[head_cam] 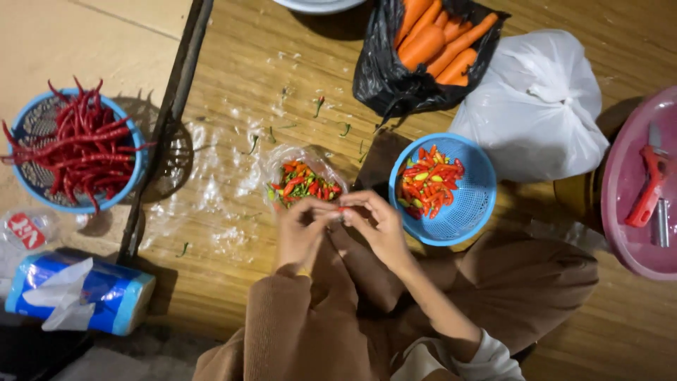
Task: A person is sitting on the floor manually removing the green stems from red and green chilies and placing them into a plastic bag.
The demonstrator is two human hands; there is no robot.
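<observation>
Both hands meet just above my lap, pinching one small red chili [341,209] between their fingertips. My left hand [302,229] grips one end and my right hand [374,224] the other. Right behind them lies a clear plastic bag [300,180] of small red, orange and green chilies. To the right of my hands stands a small blue basket [465,204] with several small chilies in it. Brown sleeves and brown cloth over my legs fill the lower part of the head view.
A blue basket [42,180] of long red chilies sits at far left. A black bag [395,88] of carrots and a tied white plastic bag [536,106] lie at the back. A pink basin [624,190] at right holds a red-handled peeler [652,185]. Green stems [321,106] litter the wooden floor.
</observation>
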